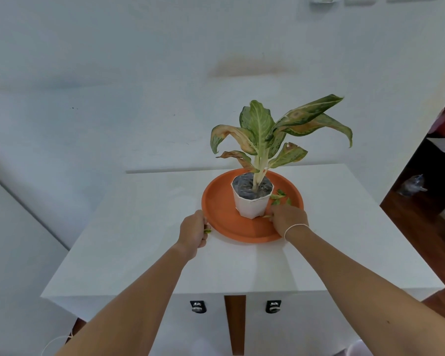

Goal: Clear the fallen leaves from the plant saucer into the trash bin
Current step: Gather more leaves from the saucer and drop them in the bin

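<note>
1. Head view: orange plant saucer (224,214) set on the white surface (139,227), white pot (252,204) standing inside it toward the far side, variegated plant (262,132) with browning leaf edges rising from the pot
2. Loose green fallen leaves (280,197) lying in the saucer just right of the pot, a few beside the right knuckles
3. Left hand (193,231) at the saucer's left rim, fingers curled, a small green leaf scrap (207,231) pinched between them
4. Right hand (289,218) resting inside the saucer at the pot's near right base, fingers bent down onto a pale leaf piece (267,216); firm grip or mere touch impossible to tell
5. Thin white band (294,227) round the right wrist
6. Two dark latches (197,306) on the cabinet front below the surface edge
</note>
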The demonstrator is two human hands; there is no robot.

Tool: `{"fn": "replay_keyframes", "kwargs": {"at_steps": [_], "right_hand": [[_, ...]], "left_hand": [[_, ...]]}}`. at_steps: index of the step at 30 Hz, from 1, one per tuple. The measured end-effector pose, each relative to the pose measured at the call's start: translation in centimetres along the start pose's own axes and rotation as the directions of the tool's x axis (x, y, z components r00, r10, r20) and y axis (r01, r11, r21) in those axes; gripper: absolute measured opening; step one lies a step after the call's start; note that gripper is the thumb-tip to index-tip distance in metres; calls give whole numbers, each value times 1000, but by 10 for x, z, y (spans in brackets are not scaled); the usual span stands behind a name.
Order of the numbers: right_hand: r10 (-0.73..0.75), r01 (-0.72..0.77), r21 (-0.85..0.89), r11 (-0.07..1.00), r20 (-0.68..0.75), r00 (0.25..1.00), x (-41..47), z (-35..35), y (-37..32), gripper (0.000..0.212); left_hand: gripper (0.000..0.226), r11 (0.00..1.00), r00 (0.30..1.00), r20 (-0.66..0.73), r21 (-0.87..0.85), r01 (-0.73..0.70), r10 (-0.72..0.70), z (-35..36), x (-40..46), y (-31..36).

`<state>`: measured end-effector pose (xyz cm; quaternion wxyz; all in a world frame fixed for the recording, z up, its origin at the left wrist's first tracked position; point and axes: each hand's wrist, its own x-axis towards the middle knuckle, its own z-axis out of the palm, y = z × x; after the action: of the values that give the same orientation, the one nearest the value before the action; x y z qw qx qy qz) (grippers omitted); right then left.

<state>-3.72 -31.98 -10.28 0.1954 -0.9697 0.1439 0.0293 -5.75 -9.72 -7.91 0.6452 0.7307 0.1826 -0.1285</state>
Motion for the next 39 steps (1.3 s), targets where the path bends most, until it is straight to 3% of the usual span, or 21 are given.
{"fn": "replay_keyframes", "kwargs": {"at_steps": [3, 6, 8, 10, 13, 15, 18, 21, 26, 29, 32, 39], "right_hand": [[39, -39, 65, 997, 2, 999, -3, -2, 1, 36], [-87, 83, -97, 992, -36, 996, -5, -4, 0, 37], [-126, 120, -85, 989, -71, 990, -8, -7, 1, 38], [-99, 103, 37, 994, -95, 990, -10, -8, 4, 39], [-11, 44, 351, 935, -93, 996, -15, -14, 9, 34], [79, -17, 578, 816, -82, 993, -22, -18, 14, 35], [208, -205, 839, 505, 112, 972, -33, -24, 27, 29], [238, -327, 919, 220, 275, 931, -47, -32, 51, 22], [292, -303, 947, -103, 320, 901, -73, -43, 102, 21], [343, -234, 946, -223, 301, 890, -94, -50, 136, 19], [420, -181, 944, -276, 288, 861, -119, -54, 173, 19], [600, -69, 915, -399, 317, 734, -176, -34, 274, 20]], "left_hand": [[20, 1000, 1000, 8, 2, 4, -4, -1, 0, -1], [21, 1000, 999, 43, 2, -6, 6, 0, -2, -2], [24, 1000, 997, 81, -5, -15, 15, 5, -3, -2], [25, 1000, 992, 124, -21, -18, 21, 11, -6, 0], [23, 998, 981, 194, -60, -22, 33, 25, -11, 4], [23, 997, 969, 243, -63, -37, 51, 38, -15, 6], [24, 997, 945, 321, -50, -52, 65, 64, -21, 8], [25, 998, 909, 413, -47, -38, 54, 96, -29, 9], [25, 1000, 814, 580, -3, -23, 21, 153, -48, 5], [24, 999, 763, 646, 32, -23, -3, 191, -65, 1], [24, 996, 703, 711, 83, -32, -37, 229, -86, -7], [24, 974, 539, 820, 224, 8, -193, 315, -133, -51]]}}
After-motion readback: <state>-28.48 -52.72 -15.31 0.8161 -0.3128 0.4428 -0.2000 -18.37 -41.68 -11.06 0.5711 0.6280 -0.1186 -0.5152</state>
